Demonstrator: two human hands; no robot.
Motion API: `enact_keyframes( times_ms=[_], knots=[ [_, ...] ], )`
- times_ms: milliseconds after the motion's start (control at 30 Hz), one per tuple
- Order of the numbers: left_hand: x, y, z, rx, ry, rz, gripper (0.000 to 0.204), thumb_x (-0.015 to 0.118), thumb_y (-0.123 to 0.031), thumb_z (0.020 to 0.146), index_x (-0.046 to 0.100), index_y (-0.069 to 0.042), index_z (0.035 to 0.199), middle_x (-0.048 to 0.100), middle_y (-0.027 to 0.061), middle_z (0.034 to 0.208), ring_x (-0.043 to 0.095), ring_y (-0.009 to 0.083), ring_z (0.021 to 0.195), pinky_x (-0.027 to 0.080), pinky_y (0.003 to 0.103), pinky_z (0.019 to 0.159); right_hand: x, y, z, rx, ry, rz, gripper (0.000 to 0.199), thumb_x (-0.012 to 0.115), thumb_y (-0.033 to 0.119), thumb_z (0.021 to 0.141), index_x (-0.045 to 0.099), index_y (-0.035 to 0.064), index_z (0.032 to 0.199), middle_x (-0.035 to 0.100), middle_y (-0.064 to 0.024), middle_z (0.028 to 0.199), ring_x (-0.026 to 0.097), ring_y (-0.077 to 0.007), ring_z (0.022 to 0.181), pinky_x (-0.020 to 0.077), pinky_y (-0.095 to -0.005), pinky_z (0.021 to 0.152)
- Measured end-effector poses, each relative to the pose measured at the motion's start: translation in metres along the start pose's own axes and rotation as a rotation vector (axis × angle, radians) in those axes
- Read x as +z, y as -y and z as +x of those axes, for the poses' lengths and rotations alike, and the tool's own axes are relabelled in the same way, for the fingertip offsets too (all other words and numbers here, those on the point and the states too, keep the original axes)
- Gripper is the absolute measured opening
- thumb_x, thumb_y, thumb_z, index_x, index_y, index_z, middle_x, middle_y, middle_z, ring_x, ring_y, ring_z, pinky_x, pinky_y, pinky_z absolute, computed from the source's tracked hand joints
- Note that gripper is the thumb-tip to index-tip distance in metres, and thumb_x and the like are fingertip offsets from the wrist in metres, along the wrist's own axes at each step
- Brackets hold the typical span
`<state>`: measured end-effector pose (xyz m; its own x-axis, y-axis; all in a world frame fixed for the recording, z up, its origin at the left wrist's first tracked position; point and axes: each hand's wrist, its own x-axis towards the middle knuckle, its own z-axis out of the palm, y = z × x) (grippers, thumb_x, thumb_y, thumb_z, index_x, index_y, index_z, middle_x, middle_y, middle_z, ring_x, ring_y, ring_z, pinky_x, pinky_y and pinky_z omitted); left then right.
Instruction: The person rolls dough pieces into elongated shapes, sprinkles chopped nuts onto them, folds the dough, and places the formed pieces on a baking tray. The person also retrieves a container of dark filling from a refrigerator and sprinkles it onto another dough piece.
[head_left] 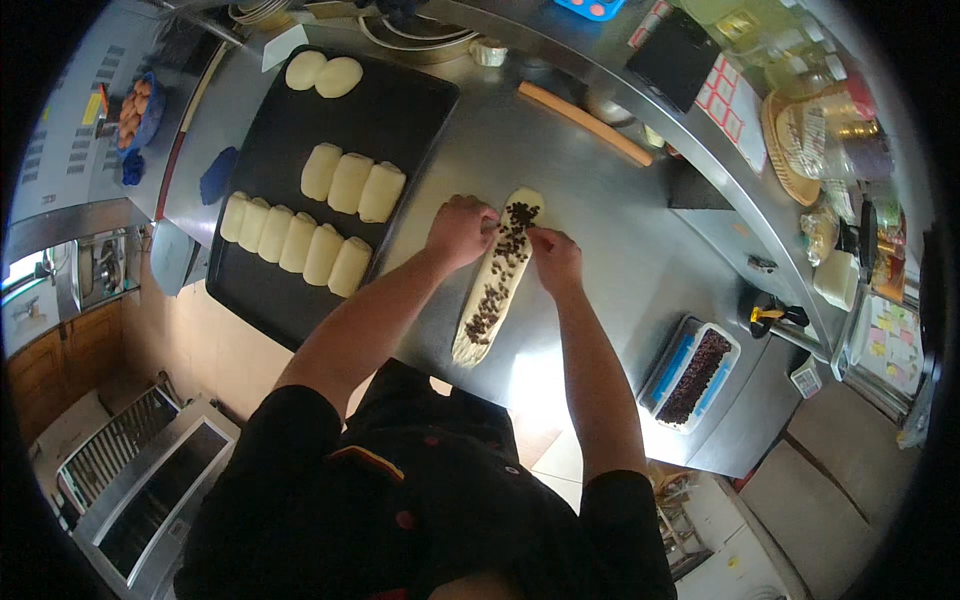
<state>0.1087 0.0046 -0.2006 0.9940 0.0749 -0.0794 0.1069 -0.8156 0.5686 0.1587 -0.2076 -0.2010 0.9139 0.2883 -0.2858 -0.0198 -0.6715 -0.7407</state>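
A long flattened strip of dough (511, 268) lies lengthwise in front of me on the steel worktop, strewn with dark bits (490, 306) that look like chocolate chips. Its near end is thin and slightly frayed. At the far part of the strip, my left hand (463, 231) has its fingers closed on the left edge. Opposite it, my right hand (556, 260) pinches the right edge, its fingertips partly hidden. To the left is a black baking tray (270, 150) bearing rolled dough pieces (295, 240) in rows and two round dough balls (338, 77).
A wooden rolling pin (585, 123) lies toward the back, below a metal shelf. On the right stands a container of dark chips (695, 378). A blue basket of eggs (140, 115) sits at far left. Jars and packages crowd the upper right shelf.
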Motion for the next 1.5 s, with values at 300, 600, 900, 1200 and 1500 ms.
enact_keyframes(
  times_ms=[300, 600, 900, 1200, 1500],
  knots=[
    [-0.005, -0.004, 0.027, 0.116, -0.123, -0.221, 0.051, 0.075, -0.015, 0.084, 0.060, -0.006, 0.131, 0.069, 0.0154, 0.110, 0.064, 0.0331, 0.110, 0.048, 0.044, 0.102, -0.015, -0.011, 0.023, -0.264, -0.219, -0.100, 0.026, 0.066, 0.006, 0.092, 0.073, 0.0117, 0.116, 0.071, -0.0152, 0.100, 0.071, -0.0342, 0.091, 0.0569, -0.0423, 0.080],
    [0.006, -0.006, 0.057, 0.119, 0.183, -0.077, 0.021, 0.068, -0.007, 0.085, 0.068, -0.007, 0.107, 0.070, 0.0147, 0.104, 0.065, 0.0352, 0.101, 0.052, 0.046, 0.090, -0.007, 0.007, 0.060, -0.230, 0.096, -0.266, 0.024, 0.065, 0.005, 0.089, 0.069, 0.0065, 0.113, 0.071, -0.0144, 0.104, 0.069, -0.0321, 0.097, 0.0569, -0.0408, 0.084],
    [0.006, 0.008, -0.051, 0.338, 0.088, -0.141, 0.018, 0.070, -0.010, 0.086, 0.067, -0.010, 0.105, 0.068, 0.0117, 0.102, 0.065, 0.0322, 0.106, 0.053, 0.045, 0.093, 0.009, -0.010, -0.056, -0.312, 0.030, -0.314, 0.017, 0.067, 0.006, 0.086, 0.069, 0.0087, 0.103, 0.069, -0.0151, 0.111, 0.063, -0.0357, 0.107, 0.0526, -0.0452, 0.094],
    [-0.003, -0.004, -0.018, 0.264, 0.034, -0.138, 0.029, 0.069, -0.009, 0.086, 0.068, -0.007, 0.114, 0.068, 0.0149, 0.110, 0.065, 0.0328, 0.109, 0.050, 0.044, 0.100, -0.008, 0.003, -0.024, -0.266, -0.003, -0.121, 0.025, 0.058, 0.007, 0.094, 0.072, 0.0102, 0.115, 0.072, -0.0168, 0.112, 0.068, -0.0369, 0.105, 0.0558, -0.0431, 0.092],
    [-0.008, -0.019, -0.047, 0.149, 0.409, -0.086, 0.027, 0.072, -0.001, 0.077, 0.063, -0.004, 0.101, 0.066, 0.0173, 0.103, 0.065, 0.0359, 0.099, 0.051, 0.046, 0.088, 0.004, 0.003, -0.065, -0.235, 0.234, -0.174, 0.019, 0.064, 0.005, 0.092, 0.062, 0.0046, 0.111, 0.068, -0.0164, 0.105, 0.067, -0.0335, 0.095, 0.0549, -0.0412, 0.087]
  ],
)
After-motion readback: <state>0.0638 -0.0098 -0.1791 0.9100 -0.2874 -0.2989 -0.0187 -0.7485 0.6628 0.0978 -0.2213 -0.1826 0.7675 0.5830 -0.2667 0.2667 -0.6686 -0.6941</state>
